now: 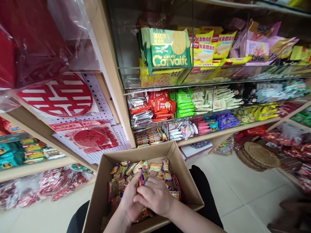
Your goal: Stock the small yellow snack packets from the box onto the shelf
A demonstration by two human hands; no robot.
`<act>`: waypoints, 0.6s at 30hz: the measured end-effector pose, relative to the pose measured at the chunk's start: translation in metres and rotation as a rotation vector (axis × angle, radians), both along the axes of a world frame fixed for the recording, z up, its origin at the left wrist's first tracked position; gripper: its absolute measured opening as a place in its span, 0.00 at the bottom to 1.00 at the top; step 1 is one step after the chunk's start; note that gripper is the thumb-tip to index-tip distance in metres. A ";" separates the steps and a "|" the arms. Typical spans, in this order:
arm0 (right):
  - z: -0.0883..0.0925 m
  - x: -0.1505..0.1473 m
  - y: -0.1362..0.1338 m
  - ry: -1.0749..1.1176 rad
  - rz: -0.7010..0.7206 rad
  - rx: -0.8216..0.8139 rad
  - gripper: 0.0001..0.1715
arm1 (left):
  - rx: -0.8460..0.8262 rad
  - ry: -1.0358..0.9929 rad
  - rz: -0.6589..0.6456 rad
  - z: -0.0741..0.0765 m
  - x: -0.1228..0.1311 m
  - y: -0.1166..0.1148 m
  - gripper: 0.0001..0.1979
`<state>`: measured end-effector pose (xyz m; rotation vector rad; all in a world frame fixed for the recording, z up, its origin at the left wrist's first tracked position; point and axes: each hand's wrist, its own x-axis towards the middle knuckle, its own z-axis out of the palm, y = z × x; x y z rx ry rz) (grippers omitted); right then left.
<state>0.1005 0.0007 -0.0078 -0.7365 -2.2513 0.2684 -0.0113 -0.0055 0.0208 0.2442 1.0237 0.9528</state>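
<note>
An open cardboard box [102, 181] rests on my lap, filled with several small orange and yellow snack packets [121, 181]. Both hands are inside the box. My left hand [128, 200] curls its fingers around a bunch of packets. My right hand [155, 195] lies over the left one, fingers closed on the same stack of packets [143, 178]. What lies under the palms is hidden.
A wooden shelf unit [114, 81] stands ahead with glass tiers of biscuit bags [170, 48] and bins of wrapped sweets [157, 108]. Red paper decorations [58, 95] hang at left. A woven basket [257, 155] sits on the tiled floor at right.
</note>
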 end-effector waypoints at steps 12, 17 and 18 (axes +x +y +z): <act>0.005 0.023 0.010 0.643 -0.304 -0.658 0.11 | 0.191 -0.186 0.006 0.020 -0.014 -0.002 0.22; 0.004 0.015 0.004 0.711 -0.072 -1.074 0.26 | 0.181 0.020 0.021 0.016 -0.009 -0.003 0.26; 0.005 0.011 0.002 0.748 -0.003 -1.195 0.30 | 0.209 0.116 0.056 0.013 -0.007 -0.004 0.26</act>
